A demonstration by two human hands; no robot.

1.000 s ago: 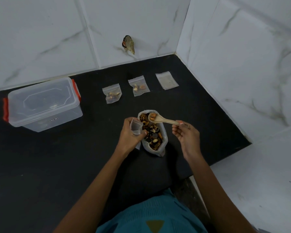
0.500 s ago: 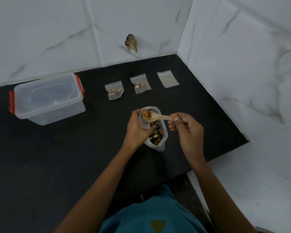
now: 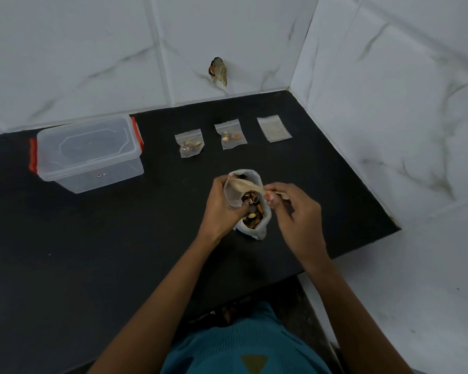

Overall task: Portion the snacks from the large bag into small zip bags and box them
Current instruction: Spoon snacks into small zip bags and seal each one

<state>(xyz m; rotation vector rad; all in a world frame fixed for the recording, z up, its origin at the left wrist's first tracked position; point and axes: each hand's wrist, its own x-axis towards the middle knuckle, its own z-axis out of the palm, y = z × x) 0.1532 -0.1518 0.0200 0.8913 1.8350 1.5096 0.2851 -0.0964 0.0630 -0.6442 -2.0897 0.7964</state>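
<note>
Now: left hand (image 3: 220,209) grip round small zip bag (image 3: 232,197); right hand (image 3: 297,214) grip pinching spoon (image 3: 245,185) at its mouth; large bag (image 3: 262,228) beneath holds snacks (image 3: 251,218).

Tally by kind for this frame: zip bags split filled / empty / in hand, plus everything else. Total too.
filled small zip bags: 2
flat small zip bag, looks empty: 1
held small zip bag, in left hand: 1
large bag: 1
spoon, in right hand: 1
clear box, lid on: 1
Total: 7
</note>
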